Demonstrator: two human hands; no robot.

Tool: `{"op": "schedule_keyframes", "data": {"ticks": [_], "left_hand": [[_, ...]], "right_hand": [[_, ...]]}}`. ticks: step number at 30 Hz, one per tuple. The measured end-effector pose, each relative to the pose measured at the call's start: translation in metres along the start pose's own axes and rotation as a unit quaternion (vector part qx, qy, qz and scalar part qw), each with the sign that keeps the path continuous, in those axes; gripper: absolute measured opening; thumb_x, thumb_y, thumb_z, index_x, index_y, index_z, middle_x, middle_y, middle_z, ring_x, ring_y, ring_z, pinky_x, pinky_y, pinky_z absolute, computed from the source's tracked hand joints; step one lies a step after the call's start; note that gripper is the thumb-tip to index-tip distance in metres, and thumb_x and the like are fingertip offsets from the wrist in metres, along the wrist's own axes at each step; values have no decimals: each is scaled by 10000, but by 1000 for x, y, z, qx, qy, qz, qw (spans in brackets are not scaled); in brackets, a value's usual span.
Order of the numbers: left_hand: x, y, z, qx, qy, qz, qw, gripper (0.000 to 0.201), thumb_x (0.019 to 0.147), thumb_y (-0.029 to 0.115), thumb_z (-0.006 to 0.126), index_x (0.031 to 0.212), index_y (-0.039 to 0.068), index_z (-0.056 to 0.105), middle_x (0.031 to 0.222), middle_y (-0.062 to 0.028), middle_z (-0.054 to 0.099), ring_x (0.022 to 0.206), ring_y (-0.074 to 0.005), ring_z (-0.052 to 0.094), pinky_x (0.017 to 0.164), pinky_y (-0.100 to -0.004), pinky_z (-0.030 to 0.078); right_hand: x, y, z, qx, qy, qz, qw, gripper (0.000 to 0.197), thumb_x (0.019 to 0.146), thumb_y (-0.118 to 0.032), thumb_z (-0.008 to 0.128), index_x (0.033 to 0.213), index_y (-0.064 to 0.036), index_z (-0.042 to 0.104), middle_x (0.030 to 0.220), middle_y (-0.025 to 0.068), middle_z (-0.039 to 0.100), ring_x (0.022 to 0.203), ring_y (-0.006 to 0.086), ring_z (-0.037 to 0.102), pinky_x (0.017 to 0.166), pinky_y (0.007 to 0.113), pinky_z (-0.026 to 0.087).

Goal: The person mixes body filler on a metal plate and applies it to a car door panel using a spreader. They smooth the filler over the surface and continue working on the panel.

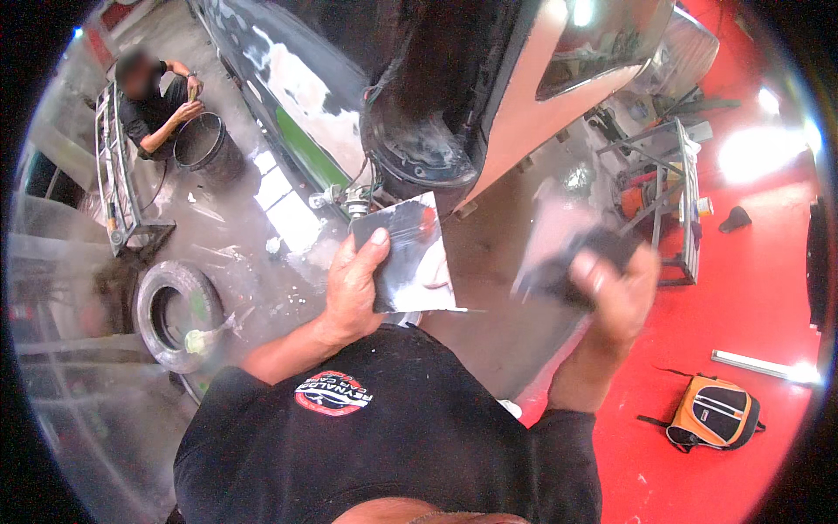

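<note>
a square mixing board point(412, 258), smeared with grey and red filler, is gripped at its left edge by the left hand point(353, 288), thumb pressed on its top face, fingers hidden beneath. the right hand point(615, 293) is closed around a dark, blurred spreader point(572, 258), held just right of the board and apart from it. both are held up in front of a car body point(454, 96) with a sanded panel. a tyre point(170, 314) lies on the grey floor at left; an orange backpack point(714, 412) lies on the red floor
</note>
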State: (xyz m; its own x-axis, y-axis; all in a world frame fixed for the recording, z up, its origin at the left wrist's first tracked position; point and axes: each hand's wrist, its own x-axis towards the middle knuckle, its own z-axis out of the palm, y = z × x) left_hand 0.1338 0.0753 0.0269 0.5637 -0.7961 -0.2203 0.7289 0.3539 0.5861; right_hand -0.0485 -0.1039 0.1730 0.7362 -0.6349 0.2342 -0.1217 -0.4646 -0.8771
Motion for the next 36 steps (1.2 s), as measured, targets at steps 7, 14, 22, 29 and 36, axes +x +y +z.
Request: {"op": "schedule_keyframes", "data": {"ticks": [7,14,22,29,36], "left_hand": [[22,-6,32,8,8,40,999,343,1043,209,493,1325,17,527,1204,-128,667,1051,-254,689,915,-418,576],[20,-10,33,87,-80,1,993,448,1088,279,348,1367,-37,501,1299,-180,626,1161,-289,644,1000,-448,527],[14,-35,48,374,-106,222,894,422,1076,219,445,1375,-72,507,1295,-143,632,1174,-199,589,1034,-331,448],[17,-11,54,219,-11,274,936,346,1061,171,478,1310,-50,572,1216,-119,657,1103,-179,608,958,-332,482],[18,-40,39,110,36,-32,993,305,1021,186,547,1261,0,577,1172,-112,674,1004,-208,677,917,-379,542]], "right_hand": [[-65,76,25,50,-174,199,963,126,821,-62,690,898,37,703,823,43,709,735,109,651,667,263,516],[-66,78,5,64,106,68,990,237,805,44,661,1038,14,690,998,83,697,891,182,659,804,329,528],[-44,81,64,-253,-34,-281,925,511,685,-134,711,1194,-90,688,1196,72,653,1048,291,600,854,428,458],[-52,80,44,-256,-131,-290,913,458,709,-166,716,1165,-124,701,1196,50,652,1039,281,583,836,436,463],[-74,71,62,-111,-13,-376,920,432,779,-146,765,1206,-152,697,1285,69,609,1126,303,557,1037,520,507]]}}
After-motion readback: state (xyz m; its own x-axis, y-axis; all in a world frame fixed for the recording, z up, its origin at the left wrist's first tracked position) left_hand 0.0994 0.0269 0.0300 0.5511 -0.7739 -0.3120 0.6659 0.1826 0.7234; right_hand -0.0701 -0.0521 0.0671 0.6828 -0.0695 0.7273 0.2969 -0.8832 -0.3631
